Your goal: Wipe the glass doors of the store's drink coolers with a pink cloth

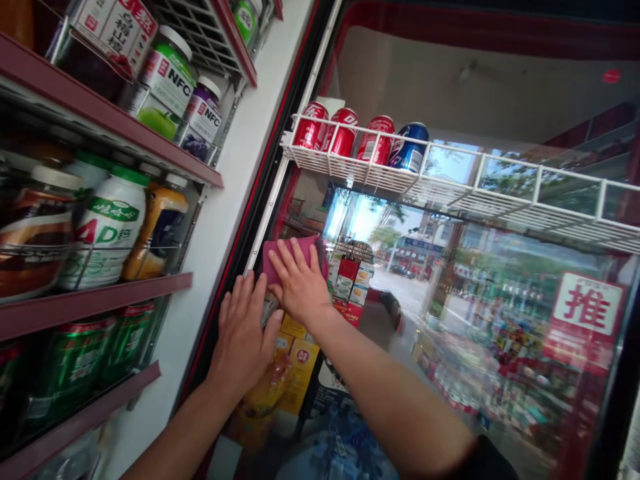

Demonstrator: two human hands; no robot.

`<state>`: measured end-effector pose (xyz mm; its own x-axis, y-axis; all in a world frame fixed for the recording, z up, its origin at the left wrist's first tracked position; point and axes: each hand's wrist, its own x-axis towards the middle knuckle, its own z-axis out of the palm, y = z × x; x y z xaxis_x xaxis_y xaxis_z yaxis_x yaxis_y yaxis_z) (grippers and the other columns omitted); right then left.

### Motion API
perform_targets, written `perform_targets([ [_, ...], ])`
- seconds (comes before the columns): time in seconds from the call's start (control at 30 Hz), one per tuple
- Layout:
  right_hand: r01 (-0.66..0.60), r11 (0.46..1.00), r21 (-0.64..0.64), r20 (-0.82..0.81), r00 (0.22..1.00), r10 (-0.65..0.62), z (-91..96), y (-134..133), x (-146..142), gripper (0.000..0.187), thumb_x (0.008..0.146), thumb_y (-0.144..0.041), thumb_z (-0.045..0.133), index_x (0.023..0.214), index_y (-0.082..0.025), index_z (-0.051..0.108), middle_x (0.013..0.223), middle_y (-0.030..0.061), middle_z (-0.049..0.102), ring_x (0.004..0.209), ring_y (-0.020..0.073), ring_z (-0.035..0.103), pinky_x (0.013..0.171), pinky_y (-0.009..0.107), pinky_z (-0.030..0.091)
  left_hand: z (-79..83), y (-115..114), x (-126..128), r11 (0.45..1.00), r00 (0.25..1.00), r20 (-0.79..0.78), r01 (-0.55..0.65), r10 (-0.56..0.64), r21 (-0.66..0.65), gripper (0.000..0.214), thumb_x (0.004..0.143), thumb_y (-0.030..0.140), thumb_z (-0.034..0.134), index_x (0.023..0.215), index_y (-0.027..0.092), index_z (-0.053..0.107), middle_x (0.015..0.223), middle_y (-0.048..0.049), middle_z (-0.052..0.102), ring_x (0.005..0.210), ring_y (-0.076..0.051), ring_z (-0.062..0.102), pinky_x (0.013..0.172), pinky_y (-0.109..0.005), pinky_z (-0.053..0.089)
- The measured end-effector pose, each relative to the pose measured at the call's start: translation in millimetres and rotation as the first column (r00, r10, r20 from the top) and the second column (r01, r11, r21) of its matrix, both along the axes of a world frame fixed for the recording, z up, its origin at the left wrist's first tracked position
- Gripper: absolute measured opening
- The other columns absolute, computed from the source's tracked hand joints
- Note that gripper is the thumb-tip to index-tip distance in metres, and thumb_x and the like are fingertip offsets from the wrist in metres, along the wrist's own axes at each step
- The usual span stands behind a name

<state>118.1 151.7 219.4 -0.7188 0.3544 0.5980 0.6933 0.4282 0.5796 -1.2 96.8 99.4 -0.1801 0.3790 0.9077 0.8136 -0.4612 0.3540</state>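
Observation:
My right hand [301, 280] holds a folded pink cloth [271, 257] pressed flat against the inside of a glass fridge door [390, 267], its fingers spread over the cloth. A darker edge of the cloth shows past the fingertips. Lower and to the left, my left hand [243, 333] lies open along the door's hinge-side frame, with its fingers stretched out and nothing in it. Its fingertips are close to the cloth's lower left corner. Above both hands, a white wire rack [450, 183] runs across the door.
Three red cans [343, 132] and a blue can [409, 147] stand in the rack. To the left, fridge shelves [95, 297] hold juice bottles [165, 83], a white milk-drink bottle [107, 227] and green cans [80, 360]. A red-and-white sticker [590, 303] is on the glass, which reflects a street.

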Motion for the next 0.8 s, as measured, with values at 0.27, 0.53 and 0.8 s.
perform_targets([
  [0.27,0.300,0.938,0.172,-0.128,0.951,-0.281,-7.9,-69.0,191.8,0.077,0.107,-0.051,0.059,0.175,-0.027,0.033,0.185,0.0078,0.022,0.174,0.0377,0.015,0.139,0.071,0.009,-10.5,-20.6,25.3,0.995,0.995,-0.003,0.100,-0.100,0.014,0.077,0.109,0.039,0.046,0.177,0.026,0.013,0.185,-0.0180,0.024,0.173,-0.035,0.019,0.135,-0.068,0.029],
  [0.53,0.476,0.840,0.261,-0.445,0.831,-0.333,-29.8,-73.1,216.2,0.081,0.107,-0.054,0.054,0.176,-0.017,0.032,0.183,0.0184,0.024,0.173,0.0455,0.013,0.134,0.078,0.015,-54.6,-27.9,4.0,0.992,0.995,0.050,0.088,-0.084,-0.090,0.079,0.108,0.038,0.048,0.177,0.029,0.010,0.185,-0.0180,0.024,0.172,-0.036,0.023,0.136,-0.070,0.028],
  [0.8,0.166,0.984,0.065,-0.216,0.965,-0.149,-48.0,-22.7,52.4,0.080,0.107,-0.050,0.060,0.176,-0.022,0.031,0.186,0.0105,0.016,0.174,0.0417,0.009,0.136,0.076,0.002,-66.2,-31.8,1.3,0.996,1.000,0.023,0.021,-0.019,-0.086,0.078,0.109,0.038,0.049,0.177,0.027,0.014,0.183,-0.0181,0.029,0.172,-0.035,0.024,0.134,-0.069,0.032],
])
